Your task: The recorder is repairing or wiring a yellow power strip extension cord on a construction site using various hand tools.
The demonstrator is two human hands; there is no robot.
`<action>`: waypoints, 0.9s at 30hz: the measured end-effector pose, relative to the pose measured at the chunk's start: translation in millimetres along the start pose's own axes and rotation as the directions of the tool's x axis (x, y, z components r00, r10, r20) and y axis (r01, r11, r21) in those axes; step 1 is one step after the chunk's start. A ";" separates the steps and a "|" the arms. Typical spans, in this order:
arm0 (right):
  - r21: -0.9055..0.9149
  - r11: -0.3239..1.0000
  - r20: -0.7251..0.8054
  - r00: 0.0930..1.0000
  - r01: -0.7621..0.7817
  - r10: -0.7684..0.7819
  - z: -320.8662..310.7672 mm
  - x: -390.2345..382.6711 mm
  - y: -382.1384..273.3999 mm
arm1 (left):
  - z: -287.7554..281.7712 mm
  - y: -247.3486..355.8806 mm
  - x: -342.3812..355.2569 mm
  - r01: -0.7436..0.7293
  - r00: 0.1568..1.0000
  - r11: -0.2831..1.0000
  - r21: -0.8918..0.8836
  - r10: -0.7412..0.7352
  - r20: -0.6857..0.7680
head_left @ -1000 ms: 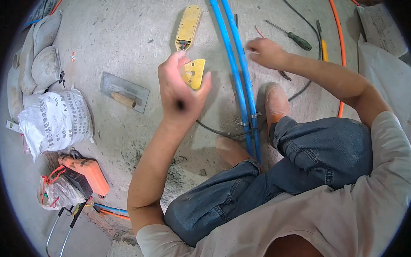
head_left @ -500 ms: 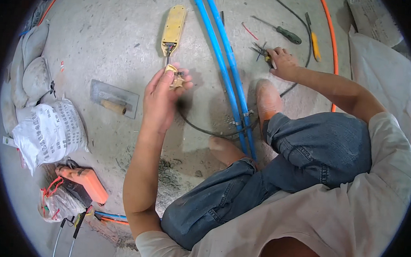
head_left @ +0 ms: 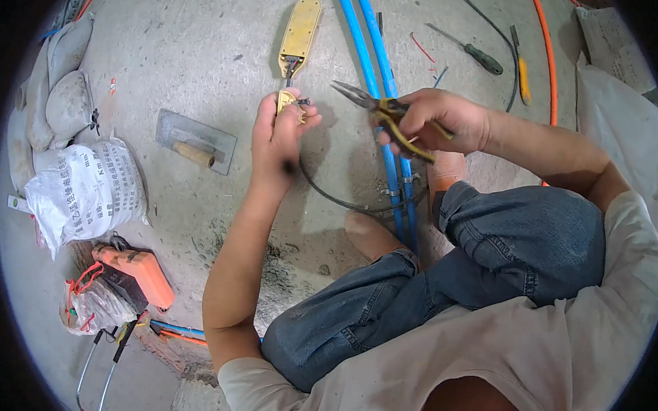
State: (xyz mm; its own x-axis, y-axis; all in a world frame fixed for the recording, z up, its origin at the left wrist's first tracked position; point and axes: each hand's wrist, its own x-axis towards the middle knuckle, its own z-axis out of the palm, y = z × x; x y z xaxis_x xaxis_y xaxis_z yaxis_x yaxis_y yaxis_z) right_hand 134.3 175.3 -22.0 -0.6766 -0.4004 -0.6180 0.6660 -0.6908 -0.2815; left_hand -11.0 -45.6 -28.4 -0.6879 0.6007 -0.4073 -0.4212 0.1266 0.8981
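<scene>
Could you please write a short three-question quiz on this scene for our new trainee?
1. What do the left hand and the right hand each hold?
2. True or false: the trowel lies to the person's left of the blue pipes.
3. What colour is the handle of the screwdriver? A) red B) green C) white

Key:
1. Left, a small yellow piece; right, pliers.
2. True.
3. B.
</scene>
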 end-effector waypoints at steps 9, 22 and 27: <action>-0.414 0.909 0.037 0.997 -0.045 0.067 45.3 -0.6 -12.5 | -3.8 0.2 -8.0 -0.233 0.972 0.926 0.296 0.231 0.042; -0.446 0.883 -0.159 0.983 -0.149 0.086 44.5 11.2 -6.6 | -7.9 -7.9 -10.1 -0.160 0.987 0.944 0.289 0.150 0.057; -0.970 0.242 -0.082 0.932 0.006 -0.352 39.6 17.0 8.9 | -10.9 1.6 -8.3 0.215 0.977 0.973 -0.086 -0.213 0.028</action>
State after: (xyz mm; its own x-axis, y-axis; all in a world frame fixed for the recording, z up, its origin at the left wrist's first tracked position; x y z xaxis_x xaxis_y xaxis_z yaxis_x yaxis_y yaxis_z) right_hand 116.3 138.4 -5.9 -0.8393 -0.0810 -0.5376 0.4620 0.4149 -0.7838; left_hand -12.4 -59.0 -25.4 -0.5658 0.5815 -0.5846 -0.6085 0.1840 0.7719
